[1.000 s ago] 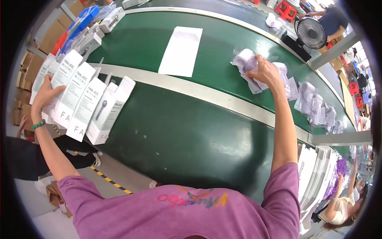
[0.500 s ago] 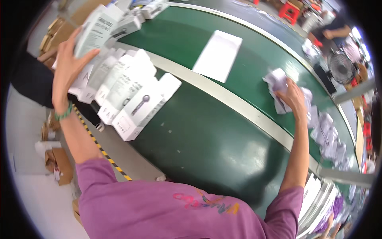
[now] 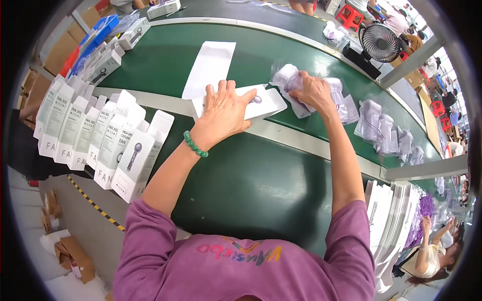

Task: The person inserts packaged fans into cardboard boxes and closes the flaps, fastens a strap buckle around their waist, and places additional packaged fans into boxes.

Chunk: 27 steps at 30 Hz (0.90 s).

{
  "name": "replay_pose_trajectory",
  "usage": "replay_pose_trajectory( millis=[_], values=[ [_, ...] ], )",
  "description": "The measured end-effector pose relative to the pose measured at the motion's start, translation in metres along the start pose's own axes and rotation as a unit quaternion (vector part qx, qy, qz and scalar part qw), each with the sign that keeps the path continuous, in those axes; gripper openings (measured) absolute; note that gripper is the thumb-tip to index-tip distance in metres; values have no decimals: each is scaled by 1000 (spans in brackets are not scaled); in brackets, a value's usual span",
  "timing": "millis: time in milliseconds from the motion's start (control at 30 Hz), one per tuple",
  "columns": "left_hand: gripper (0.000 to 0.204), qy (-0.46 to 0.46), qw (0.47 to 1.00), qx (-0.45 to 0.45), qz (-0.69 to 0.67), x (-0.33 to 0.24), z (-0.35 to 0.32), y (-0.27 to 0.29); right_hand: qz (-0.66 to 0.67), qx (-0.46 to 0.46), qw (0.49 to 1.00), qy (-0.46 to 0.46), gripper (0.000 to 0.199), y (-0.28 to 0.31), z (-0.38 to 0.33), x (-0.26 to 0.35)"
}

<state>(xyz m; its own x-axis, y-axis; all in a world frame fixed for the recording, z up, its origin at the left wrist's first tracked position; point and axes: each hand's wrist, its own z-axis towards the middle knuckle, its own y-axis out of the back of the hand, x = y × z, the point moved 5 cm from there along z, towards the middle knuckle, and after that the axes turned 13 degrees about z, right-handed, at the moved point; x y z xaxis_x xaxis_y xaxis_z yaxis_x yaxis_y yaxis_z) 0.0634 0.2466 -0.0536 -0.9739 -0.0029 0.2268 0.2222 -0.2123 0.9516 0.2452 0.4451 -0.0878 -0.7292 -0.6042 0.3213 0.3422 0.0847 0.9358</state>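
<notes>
My left hand (image 3: 221, 108), a green bead bracelet at its wrist, wraps over a white fan box (image 3: 268, 103) lying across the pale rail with one end flap open. Its fingers lie over the top and the thumb along the near side. To the right, my right hand (image 3: 315, 93) grips a pale purple item in a clear bag (image 3: 287, 78) on the green belt (image 3: 155, 60). The item's exact shape is blurred by the plastic. Just beyond the left hand lies a flat white sheet (image 3: 211, 62).
Several white fan boxes (image 3: 105, 135) stand in a row at the left, some with raised flaps. More bagged items (image 3: 384, 130) trail along the belt at right. Flattened white cartons (image 3: 394, 215) are stacked low right, below a metal bar (image 3: 427, 169). A black fan (image 3: 380, 42) stands beyond.
My left hand has come from the box row to the middle with a white box. My right hand stays on the bagged item. The whole view has turned somewhat.
</notes>
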Motion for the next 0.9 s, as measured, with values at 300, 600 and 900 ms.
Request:
replay_pose_trajectory(
  millis=[300,600,900],
  values=[
    [79,14,999,-26,-42,7,-5,11,100,86,989,60,69,17,-37,13],
    [112,-18,982,-52,-179,-22,-47,7,158,94,937,298,56,27,-94,64],
    [121,-24,969,-43,-241,-19,-54,8,240,158,931,225,55,19,-103,75]
  ],
)
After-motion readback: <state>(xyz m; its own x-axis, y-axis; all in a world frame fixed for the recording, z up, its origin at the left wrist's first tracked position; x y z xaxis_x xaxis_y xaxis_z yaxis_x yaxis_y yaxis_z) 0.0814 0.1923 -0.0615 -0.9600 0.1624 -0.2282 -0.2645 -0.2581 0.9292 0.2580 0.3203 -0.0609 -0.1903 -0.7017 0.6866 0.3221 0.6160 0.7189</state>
